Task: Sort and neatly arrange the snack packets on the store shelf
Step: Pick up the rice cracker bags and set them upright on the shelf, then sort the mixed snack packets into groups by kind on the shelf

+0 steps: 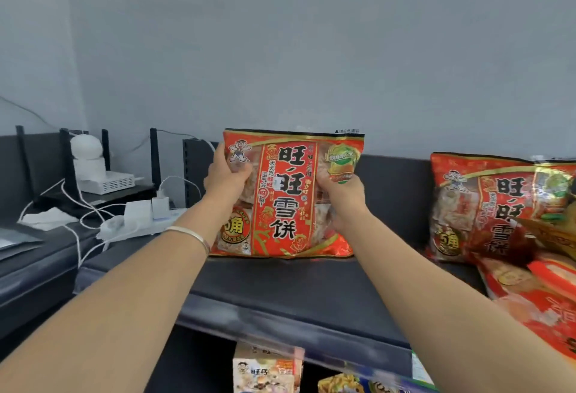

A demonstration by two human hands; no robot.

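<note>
- Packet (286, 193) of red rice crackers stands upright between my two hands, its lower edge down on the dark shelf (280, 286).
- My left hand (226, 174) grips the packet's upper left edge, curled round the wrapper.
- My right hand (343, 193) clamps the right side, fingers pinched into the wrapper just under the green badge.
- A silver bangle (190, 233) sits on my left wrist.
- Right of my grip, well apart, a second matching packet (486, 205) stands upright, with more red packets (530, 302) lying flat in front of it.
- Left of my grip, white chargers and cables (140, 215) lie on the neighbouring surface.
- Below my grip, boxed snacks (268, 367) show on the lower shelf.
</note>
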